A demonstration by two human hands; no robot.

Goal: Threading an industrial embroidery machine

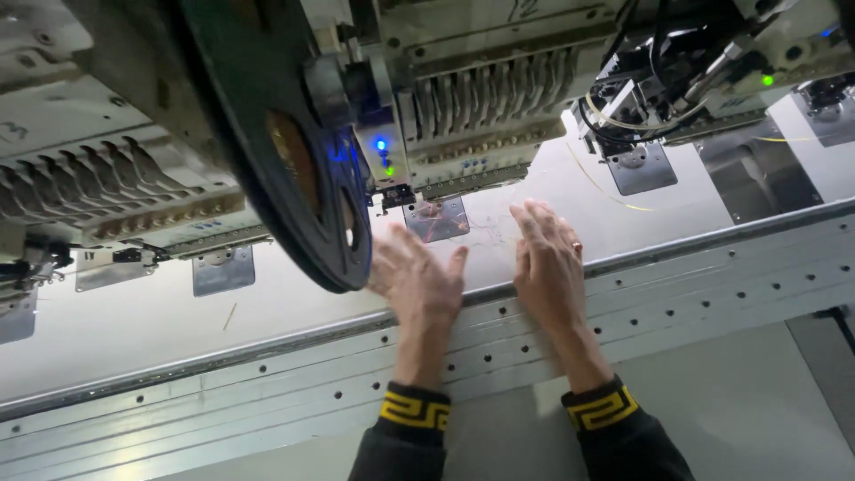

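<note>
My left hand [417, 278] lies flat, palm down, on the pale table [294, 294] of a multi-head embroidery machine, fingers spread, partly hidden by a large black reel [276, 151]. My right hand [548, 263] rests flat beside it, a ring on one finger, fingers pointing toward the metal needle plate [436, 218] under the nearest sewing head [472, 98]. Neither hand holds anything. Both wrists wear black cuffs with a yellow key pattern. Thin loose threads lie on the table between my hands and the needle plate.
A perforated metal rail [677, 294] runs along the table's front edge under my wrists. More needle plates [223, 269] [641, 167] sit under neighbouring heads. Blue and green lamps [383, 156] glow on the head. Cables and a green light [766, 80] hang at upper right.
</note>
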